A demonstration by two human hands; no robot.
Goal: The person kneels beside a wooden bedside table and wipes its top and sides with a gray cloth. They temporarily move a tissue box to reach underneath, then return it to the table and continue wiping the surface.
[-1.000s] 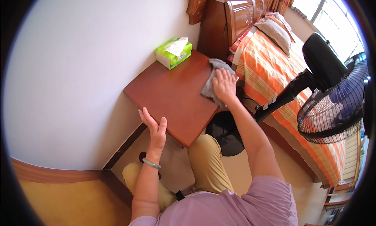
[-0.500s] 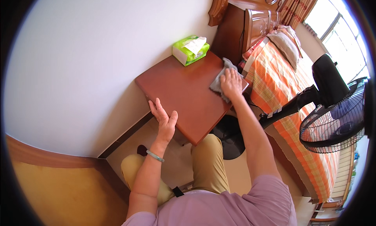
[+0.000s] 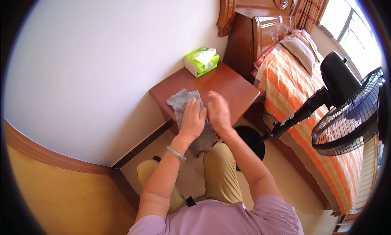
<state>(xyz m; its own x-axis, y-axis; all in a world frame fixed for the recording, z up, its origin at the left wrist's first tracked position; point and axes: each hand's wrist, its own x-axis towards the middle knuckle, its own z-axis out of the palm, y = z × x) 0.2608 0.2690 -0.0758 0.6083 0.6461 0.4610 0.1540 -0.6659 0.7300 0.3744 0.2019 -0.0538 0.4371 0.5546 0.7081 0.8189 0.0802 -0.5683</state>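
Note:
A grey cloth lies spread over the near left part of a reddish-brown wooden table, and its lower end hangs past the table's near corner. My left hand, with a pale green bangle at the wrist, is over the cloth, fingers stretched out. Just to its right is my right hand, at the cloth's right side; its fingers are extended and slightly blurred. Neither hand grips the cloth. Whether the right palm touches anything is hidden.
A green tissue pack stands at the table's back corner by the white wall. To the right are a black standing fan and a bed with an orange striped sheet. My knees are below the table's near corner.
The cloth has gone from under my right hand at the table's right edge to the near left, now spread out. My right hand came left; my left hand moved onto the cloth.

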